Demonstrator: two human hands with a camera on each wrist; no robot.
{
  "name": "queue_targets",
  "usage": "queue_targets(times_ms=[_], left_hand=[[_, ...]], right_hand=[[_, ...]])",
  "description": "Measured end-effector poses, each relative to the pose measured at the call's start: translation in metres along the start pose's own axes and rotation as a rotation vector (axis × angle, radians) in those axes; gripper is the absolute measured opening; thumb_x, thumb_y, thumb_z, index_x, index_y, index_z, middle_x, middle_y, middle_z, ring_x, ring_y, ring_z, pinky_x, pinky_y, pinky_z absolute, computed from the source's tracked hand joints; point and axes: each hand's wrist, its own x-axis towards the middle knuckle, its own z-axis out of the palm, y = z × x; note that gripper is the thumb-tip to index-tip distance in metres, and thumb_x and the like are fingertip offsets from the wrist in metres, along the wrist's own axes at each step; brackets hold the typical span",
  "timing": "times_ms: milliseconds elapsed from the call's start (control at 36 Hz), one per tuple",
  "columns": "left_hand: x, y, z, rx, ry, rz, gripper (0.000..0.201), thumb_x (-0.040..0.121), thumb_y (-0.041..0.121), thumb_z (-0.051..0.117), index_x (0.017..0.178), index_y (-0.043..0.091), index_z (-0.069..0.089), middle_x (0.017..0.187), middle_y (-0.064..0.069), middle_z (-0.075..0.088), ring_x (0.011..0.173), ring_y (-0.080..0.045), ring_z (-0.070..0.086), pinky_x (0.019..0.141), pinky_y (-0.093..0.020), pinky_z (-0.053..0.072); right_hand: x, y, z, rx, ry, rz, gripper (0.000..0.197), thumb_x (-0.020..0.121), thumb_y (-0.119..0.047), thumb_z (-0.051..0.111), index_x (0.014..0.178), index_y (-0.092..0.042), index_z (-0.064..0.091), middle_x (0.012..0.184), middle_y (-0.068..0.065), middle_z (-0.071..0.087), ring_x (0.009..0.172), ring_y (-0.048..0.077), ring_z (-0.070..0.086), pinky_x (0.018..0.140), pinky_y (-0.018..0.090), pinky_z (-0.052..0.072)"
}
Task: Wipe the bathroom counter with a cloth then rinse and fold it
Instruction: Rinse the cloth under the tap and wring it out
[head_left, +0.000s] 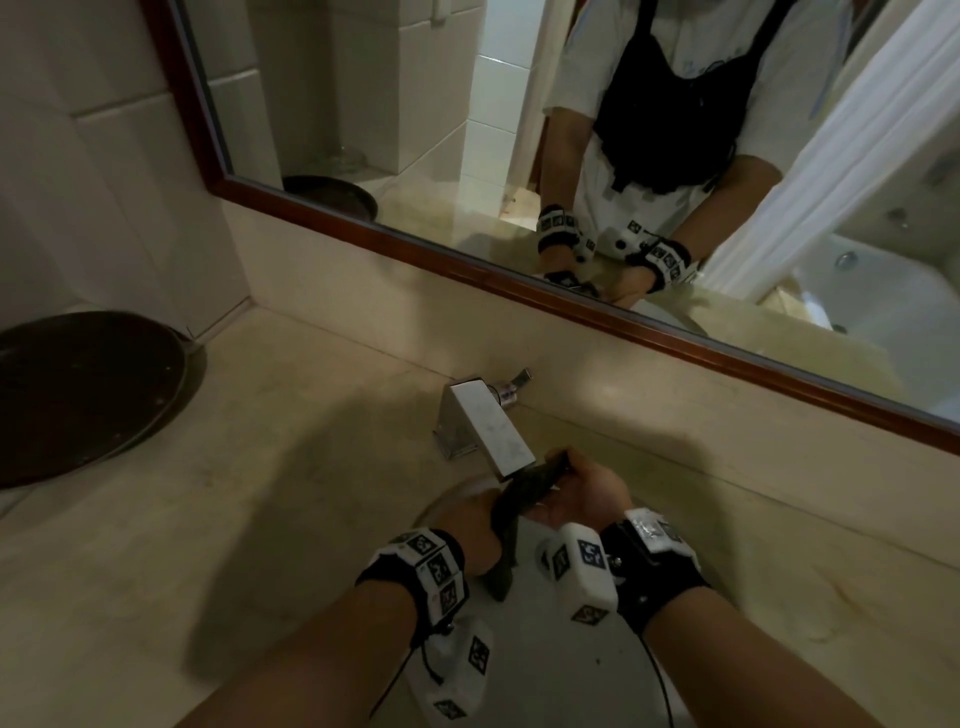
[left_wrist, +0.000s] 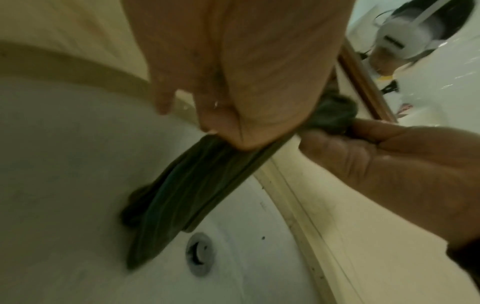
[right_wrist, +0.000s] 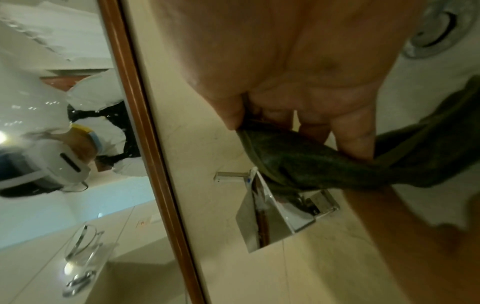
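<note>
Nearest me, my left hand (head_left: 475, 525) has its fingers curled round the lower stretch of the dark olive-green cloth (head_left: 522, 493), and my right hand (head_left: 576, 491) pinches the bunched upper end between thumb and fingers, so the cloth runs as a twisted rope between them over the white oval sink basin (left_wrist: 64, 185), with its loose tail hanging toward the round metal drain (left_wrist: 200, 254) at about 6 o'clock of my left fist. I read this as wringing after the rinse, though I see no water running. The risk I judge greatest is the right hand's small pinch slipping under the twist, dropping the cloth into the basin; a hard wring could also splash the beige stone counter (head_left: 291, 467) I am meant to leave clean. Just beyond my knuckles, at 11 o'clock, the square chrome faucet spout (head_left: 498, 439) nearly touches the cloth's top end, so any upward pull could knock into it. Room is better toward 9 o'clock, where bare counter runs to the dark round tray (head_left: 78, 395), and toward me. Farthest, at 12 o'clock, the wood-framed wall mirror (head_left: 519, 280) closes off the back.
</note>
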Motion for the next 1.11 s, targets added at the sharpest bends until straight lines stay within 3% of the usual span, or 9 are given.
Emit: queue_targets(times_ms=[111, 250, 389, 500, 639, 722, 861, 944, 1111], left_hand=[[0.003, -0.004, 0.008, -0.036, -0.043, -0.04, 0.048, 0.085, 0.02, 0.063, 0.13, 0.017, 0.05, 0.127, -0.009, 0.057, 0.114, -0.027, 0.054, 0.101, -0.039, 0.043], [0.01, -0.011, 0.006, -0.212, 0.161, -0.026, 0.007, 0.095, 0.024, 0.05, 0.097, 0.02, 0.055, 0.093, -0.005, 0.062, 0.078, -0.016, 0.056, 0.074, -0.019, 0.047], [0.014, -0.012, -0.001, -0.334, 0.302, -0.054, 0.007, 0.095, 0.012, 0.044, 0.098, 0.017, 0.043, 0.086, 0.0, 0.053, 0.073, -0.011, 0.05, 0.064, -0.02, 0.041], [0.011, -0.003, -0.01, -0.471, 0.27, -0.035, 0.015, 0.096, 0.014, 0.042, 0.109, 0.015, 0.049, 0.109, -0.009, 0.06, 0.097, -0.024, 0.059, 0.087, -0.035, 0.049], [0.003, 0.011, -0.019, -0.489, 0.234, 0.096, 0.037, 0.094, 0.004, 0.045, 0.129, 0.016, 0.049, 0.126, -0.006, 0.056, 0.118, -0.024, 0.051, 0.095, -0.031, 0.04], [-0.002, 0.017, -0.023, -0.554, 0.201, 0.152, 0.043, 0.091, -0.003, 0.05, 0.131, 0.014, 0.05, 0.13, -0.007, 0.055, 0.122, -0.02, 0.048, 0.105, -0.036, 0.037], [-0.001, 0.007, -0.025, -0.683, 0.15, 0.139, 0.043, 0.087, -0.001, 0.058, 0.118, 0.029, 0.052, 0.128, -0.003, 0.057, 0.122, -0.023, 0.052, 0.105, -0.046, 0.041], [0.001, -0.008, -0.024, -0.651, 0.163, 0.129, 0.049, 0.082, 0.004, 0.064, 0.127, 0.021, 0.053, 0.126, 0.001, 0.06, 0.117, -0.019, 0.056, 0.101, -0.044, 0.046], [0.0, -0.034, -0.022, -0.401, 0.039, 0.108, 0.069, 0.074, 0.018, 0.077, 0.133, 0.021, 0.043, 0.125, -0.002, 0.056, 0.111, -0.02, 0.057, 0.093, -0.036, 0.05]], right_hand=[[0.005, 0.003, -0.004, 0.078, -0.066, 0.023, 0.039, 0.1, -0.036, 0.03, 0.081, -0.009, 0.049, 0.09, 0.019, 0.055, 0.09, 0.036, 0.055, 0.082, 0.053, 0.045], [0.007, 0.001, -0.012, 0.058, 0.044, -0.017, 0.045, 0.099, -0.041, 0.034, 0.071, -0.01, 0.05, 0.065, 0.004, 0.039, 0.06, 0.022, 0.042, 0.064, 0.037, 0.041], [0.006, 0.007, -0.02, -0.314, 0.191, -0.014, 0.039, 0.096, -0.034, 0.045, 0.071, -0.007, 0.055, 0.064, 0.008, 0.046, 0.058, 0.024, 0.046, 0.059, 0.032, 0.043], [0.015, 0.017, -0.026, -0.888, 0.18, -0.007, 0.019, 0.092, -0.003, 0.05, 0.103, -0.009, 0.065, 0.099, 0.014, 0.064, 0.086, 0.028, 0.06, 0.073, 0.037, 0.051], [0.013, 0.017, -0.014, -1.372, -0.001, -0.038, 0.077, 0.083, -0.01, 0.066, 0.146, -0.028, 0.027, 0.146, 0.006, 0.04, 0.128, 0.026, 0.046, 0.087, 0.031, 0.045], [0.009, 0.017, 0.002, -1.653, -0.118, -0.053, 0.089, 0.086, -0.028, 0.067, 0.151, -0.019, 0.007, 0.153, 0.008, 0.029, 0.137, 0.026, 0.036, 0.107, 0.033, 0.035], [0.015, 0.02, 0.012, -1.774, -0.122, -0.084, 0.057, 0.093, -0.029, 0.055, 0.142, -0.012, 0.034, 0.145, 0.013, 0.041, 0.132, 0.027, 0.042, 0.111, 0.037, 0.033], [0.02, 0.022, 0.009, -1.75, -0.071, -0.154, 0.042, 0.093, -0.031, 0.052, 0.128, -0.011, 0.047, 0.13, 0.012, 0.054, 0.118, 0.029, 0.052, 0.099, 0.035, 0.041], [0.033, 0.027, 0.008, -1.619, -0.002, -0.202, 0.019, 0.092, -0.009, 0.048, 0.11, -0.017, 0.049, 0.108, 0.009, 0.056, 0.097, 0.018, 0.052, 0.095, 0.033, 0.044]])
